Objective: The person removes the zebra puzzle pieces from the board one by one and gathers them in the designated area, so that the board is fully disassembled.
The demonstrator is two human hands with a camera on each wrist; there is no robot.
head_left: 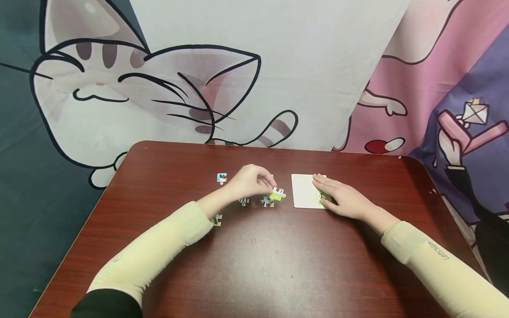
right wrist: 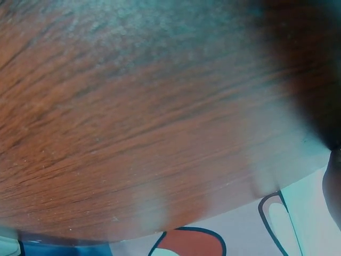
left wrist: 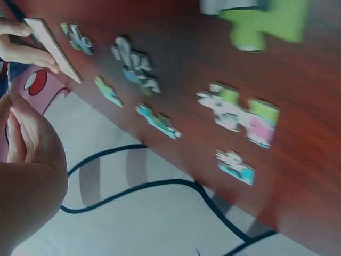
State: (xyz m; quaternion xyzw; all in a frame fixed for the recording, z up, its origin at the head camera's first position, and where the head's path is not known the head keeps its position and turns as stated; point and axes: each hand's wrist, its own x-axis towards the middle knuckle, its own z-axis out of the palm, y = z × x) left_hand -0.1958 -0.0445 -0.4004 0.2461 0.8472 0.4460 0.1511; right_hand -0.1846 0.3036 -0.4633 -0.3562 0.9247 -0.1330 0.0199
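Note:
Between thumb and fingers, my left hand point(head_left: 251, 181) pinches a green-and-white jigsaw piece point(head_left: 277, 194), raised just left of a white board point(head_left: 303, 192). My right hand point(head_left: 343, 199) rests on the board's right side with its fingers extended. Beside its fingers a small green-and-white piece point(head_left: 320, 197) shows on the board, partly covered. In the left wrist view, the left hand point(left wrist: 34, 138) holds its piece almost edge-on. The right wrist view shows mostly tabletop, with a dark, unclear shape at its right edge.
Loose jigsaw pieces lie left of the board, including a blue one point(head_left: 222, 178), a blue-and-yellow one point(head_left: 268, 202) and a green one point(head_left: 216, 220). More show along the brown table point(left wrist: 176, 58) in the left wrist view. A cartoon-cat cloth point(head_left: 318, 88) hangs behind.

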